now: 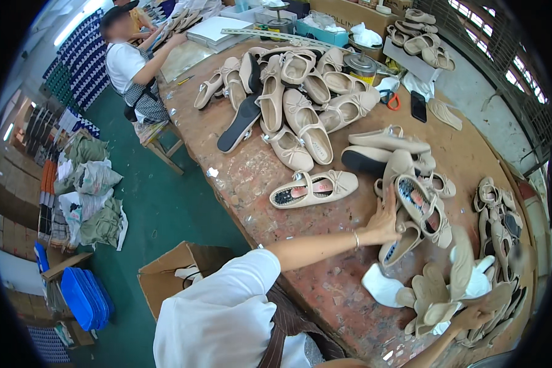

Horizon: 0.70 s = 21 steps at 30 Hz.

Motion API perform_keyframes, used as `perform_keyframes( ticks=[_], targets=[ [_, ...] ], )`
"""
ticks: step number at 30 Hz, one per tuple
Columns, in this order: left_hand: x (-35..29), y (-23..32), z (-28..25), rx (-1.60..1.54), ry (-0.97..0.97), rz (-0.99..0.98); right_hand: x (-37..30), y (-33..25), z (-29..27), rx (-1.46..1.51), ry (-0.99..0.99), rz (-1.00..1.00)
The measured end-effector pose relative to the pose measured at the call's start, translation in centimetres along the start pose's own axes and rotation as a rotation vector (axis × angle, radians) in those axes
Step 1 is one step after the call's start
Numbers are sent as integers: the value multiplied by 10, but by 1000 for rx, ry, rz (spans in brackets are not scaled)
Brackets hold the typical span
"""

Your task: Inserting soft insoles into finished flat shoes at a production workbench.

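My left hand (383, 222), a bracelet at its wrist, rests with outstretched fingers against a small heap of beige flat shoes. Beside its fingers is a strap shoe (418, 199) with a patterned lining and a reddish label; another beige shoe (401, 244) lies under its palm side. A single strap shoe (313, 189) lies apart to the left. At the lower right my right hand (474, 316) is closed on a beige insole (497, 300) among a loose pile of insoles (432, 288). Its fingertips are partly hidden. White pieces (381, 286) lie by this pile.
A large pile of beige shoes (300, 116) covers the far table (239, 178). Red-handled scissors (394, 102), a phone (418, 107) and a lidded can (360, 66) stand beyond. More shoes (502, 227) line the right edge. A cardboard box (165, 270) is on the floor; a co-worker (129, 67) sits far left.
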<state>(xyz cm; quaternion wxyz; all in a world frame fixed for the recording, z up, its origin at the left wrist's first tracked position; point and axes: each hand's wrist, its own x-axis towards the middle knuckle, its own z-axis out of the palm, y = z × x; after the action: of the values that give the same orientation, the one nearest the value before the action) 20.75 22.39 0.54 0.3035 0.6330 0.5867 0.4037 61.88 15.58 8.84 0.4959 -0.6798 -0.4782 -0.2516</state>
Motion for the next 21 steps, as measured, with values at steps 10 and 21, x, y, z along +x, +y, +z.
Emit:
perform_keyframes(
  ticks=[10,21],
  targets=[
    [-50,79,-43,228,210,401,-20,-93,-29,424,-563,91],
    [-94,88,121,260,-425,628,-34,-133,-81,840,-805,282]
  ],
)
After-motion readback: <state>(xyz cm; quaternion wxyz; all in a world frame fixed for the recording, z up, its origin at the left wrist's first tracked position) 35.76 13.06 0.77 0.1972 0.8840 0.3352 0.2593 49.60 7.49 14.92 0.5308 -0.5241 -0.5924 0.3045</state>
